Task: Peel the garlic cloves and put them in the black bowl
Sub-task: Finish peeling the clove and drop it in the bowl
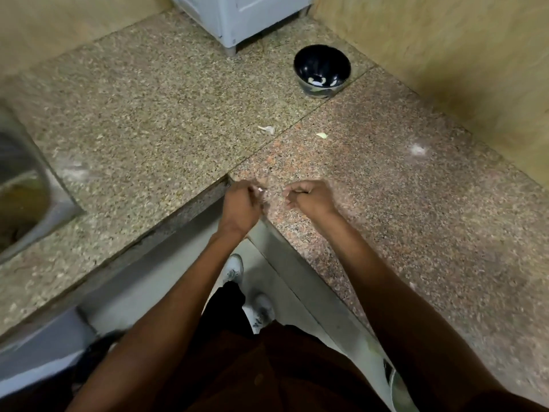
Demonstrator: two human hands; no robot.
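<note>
Soft, even indoor light falls from overhead, a little dim and warm. The speckled granite countertop (148, 114) shows pale glare patches at left of centre and at right. The glossy black round bowl (322, 71) in the upper middle throws a soft shadow to its right and carries small highlights inside. Both hands near the centre are smeared by motion blur. Straight edges bow toward the frame corners, where detail softens

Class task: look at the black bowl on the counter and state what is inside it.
The black bowl holds a few pale pieces at the bottom, probably peeled garlic. Their number is unclear, and the near wall hides part of the floor.
</note>
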